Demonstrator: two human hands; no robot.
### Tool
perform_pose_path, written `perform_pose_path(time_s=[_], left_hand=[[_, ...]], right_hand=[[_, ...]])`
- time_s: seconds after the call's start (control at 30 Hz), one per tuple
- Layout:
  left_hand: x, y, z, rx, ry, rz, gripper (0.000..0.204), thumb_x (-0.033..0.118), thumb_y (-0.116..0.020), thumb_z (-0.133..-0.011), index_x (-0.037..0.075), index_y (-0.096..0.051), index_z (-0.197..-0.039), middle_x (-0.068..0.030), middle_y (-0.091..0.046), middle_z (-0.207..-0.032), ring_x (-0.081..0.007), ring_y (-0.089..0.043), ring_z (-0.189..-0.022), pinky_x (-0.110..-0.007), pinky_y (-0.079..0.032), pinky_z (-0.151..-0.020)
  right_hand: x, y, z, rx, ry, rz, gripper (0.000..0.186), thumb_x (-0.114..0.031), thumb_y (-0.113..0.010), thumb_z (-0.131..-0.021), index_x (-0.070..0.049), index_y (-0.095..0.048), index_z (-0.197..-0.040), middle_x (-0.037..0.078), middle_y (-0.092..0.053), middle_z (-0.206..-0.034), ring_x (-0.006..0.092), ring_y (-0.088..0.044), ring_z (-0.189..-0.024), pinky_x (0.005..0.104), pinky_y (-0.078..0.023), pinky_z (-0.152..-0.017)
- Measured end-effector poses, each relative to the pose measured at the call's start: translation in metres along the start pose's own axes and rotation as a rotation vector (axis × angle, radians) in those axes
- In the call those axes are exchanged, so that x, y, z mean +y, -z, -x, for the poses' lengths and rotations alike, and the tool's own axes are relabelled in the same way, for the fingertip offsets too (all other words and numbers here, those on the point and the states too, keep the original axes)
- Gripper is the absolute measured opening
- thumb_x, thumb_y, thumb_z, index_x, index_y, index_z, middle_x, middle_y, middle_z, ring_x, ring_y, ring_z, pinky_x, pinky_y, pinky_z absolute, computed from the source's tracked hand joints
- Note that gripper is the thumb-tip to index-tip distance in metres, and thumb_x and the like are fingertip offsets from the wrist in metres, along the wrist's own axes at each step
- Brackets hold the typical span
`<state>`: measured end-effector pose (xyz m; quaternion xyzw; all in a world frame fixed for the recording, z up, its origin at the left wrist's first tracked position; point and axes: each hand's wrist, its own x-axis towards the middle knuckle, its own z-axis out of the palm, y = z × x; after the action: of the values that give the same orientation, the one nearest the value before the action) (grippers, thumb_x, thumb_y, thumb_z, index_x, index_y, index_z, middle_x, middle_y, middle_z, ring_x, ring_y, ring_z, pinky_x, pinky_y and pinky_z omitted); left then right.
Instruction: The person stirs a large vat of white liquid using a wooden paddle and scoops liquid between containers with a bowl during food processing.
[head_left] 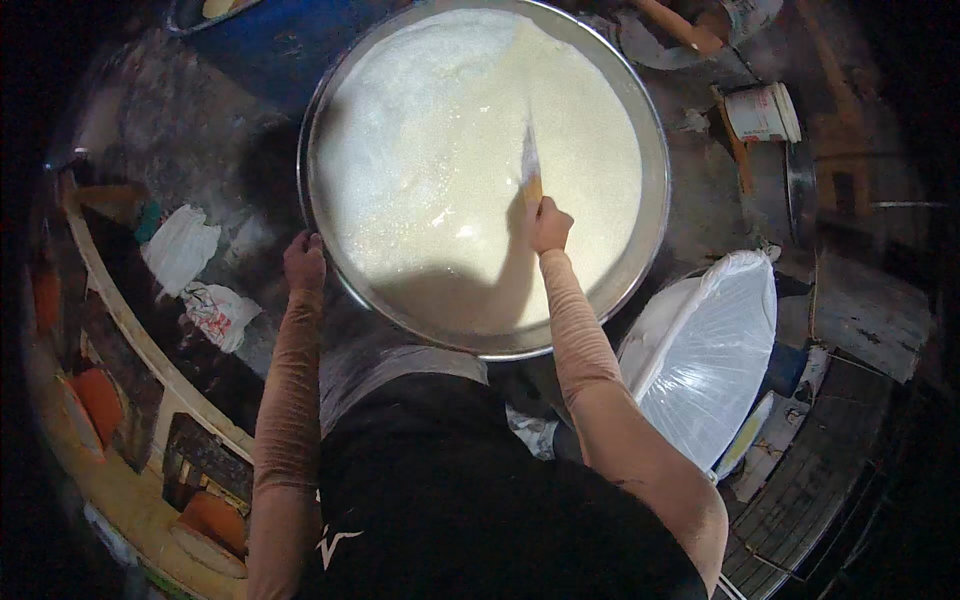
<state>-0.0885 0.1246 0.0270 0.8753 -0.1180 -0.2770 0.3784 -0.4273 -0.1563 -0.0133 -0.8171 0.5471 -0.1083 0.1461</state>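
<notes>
A large round metal pan (657, 190) stands in front of me, filled with a pale cream-white mass (430, 170). Whiter, frothy-looking material covers its left part, and the right part is smoother and yellower. My right hand (551, 226) is closed around the tan handle of what looks like a knife (531, 165). Its thin blade points away from me over the mass; motion blurs the tip, so I cannot tell how deep it goes. At the pan's left edge, my left hand (304, 263) grips the rim.
A bulging clear-plastic-covered container (710, 350) stands close on my right. Farther right is a white bucket (762, 112). Crumpled white bags (182, 248) lie on the left floor beside a curved wooden edge (150, 350). At the far right, another person's arm (680, 25) shows.
</notes>
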Motion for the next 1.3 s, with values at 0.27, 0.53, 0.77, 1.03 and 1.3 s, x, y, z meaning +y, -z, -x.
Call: perform_pose_path(time_s=[0.27, 0.53, 0.77, 1.03, 1.3], left_hand=[[-0.024, -0.018, -0.013, -0.019, 0.058, 0.066, 0.026, 0.019, -0.062, -0.086, -0.003, -0.067, -0.101, -0.0150, -0.069, -0.086, -0.0210, -0.065, -0.080, -0.033, -0.049, -0.074], [-0.026, -0.010, -0.008, -0.144, 0.175, 0.403, 0.032, 0.022, -0.062, -0.089, 0.000, -0.065, -0.113, -0.0047, -0.067, -0.089, -0.0109, -0.057, -0.073, -0.028, -0.048, -0.059], [-0.024, 0.005, -0.007, -0.106, 0.084, 0.190, 0.041, 0.020, -0.058, -0.094, -0.003, -0.056, -0.127, -0.0115, -0.066, -0.111, -0.0196, -0.061, -0.100, -0.030, -0.046, -0.090], [-0.088, 0.007, -0.029, -0.012, 0.050, 0.136, 0.040, 0.023, -0.060, -0.093, -0.002, -0.058, -0.124, -0.0072, -0.066, -0.100, -0.0139, -0.062, -0.084, -0.028, -0.051, -0.074], [-0.060, 0.004, -0.026, -0.067, 0.010, 0.232, 0.034, 0.016, -0.060, -0.091, -0.007, -0.062, -0.116, -0.0101, -0.069, -0.103, -0.0142, -0.060, -0.092, -0.027, -0.045, -0.087]], right_hand=[[-0.036, 0.017, 0.152, -0.116, 0.257, 0.303, 0.021, -0.025, -0.055, -0.089, -0.006, -0.054, -0.080, 0.014, -0.059, -0.062, 0.0365, -0.058, -0.064, 0.0471, -0.038, -0.074], [-0.065, 0.114, 0.209, -0.403, 0.256, 0.014, 0.020, -0.022, -0.056, -0.090, -0.003, -0.057, -0.083, 0.015, -0.059, -0.061, 0.0363, -0.057, -0.059, 0.0461, -0.040, -0.076], [0.000, 0.192, 0.186, -0.676, -0.365, -0.532, 0.029, -0.028, -0.056, -0.093, -0.001, -0.062, -0.085, 0.011, -0.060, -0.066, 0.0194, -0.058, -0.059, 0.0334, -0.045, -0.056], [0.046, 0.091, 0.005, 0.061, -0.241, -0.104, 0.038, -0.035, -0.047, -0.094, 0.000, -0.061, -0.087, 0.017, -0.065, -0.069, 0.0336, -0.066, -0.067, 0.0419, -0.050, -0.063], [0.025, 0.008, -0.057, 0.080, -0.102, 0.033, 0.038, -0.039, -0.048, -0.090, -0.006, -0.064, -0.082, 0.019, -0.065, -0.072, 0.0389, -0.064, -0.068, 0.0471, -0.050, -0.067]])
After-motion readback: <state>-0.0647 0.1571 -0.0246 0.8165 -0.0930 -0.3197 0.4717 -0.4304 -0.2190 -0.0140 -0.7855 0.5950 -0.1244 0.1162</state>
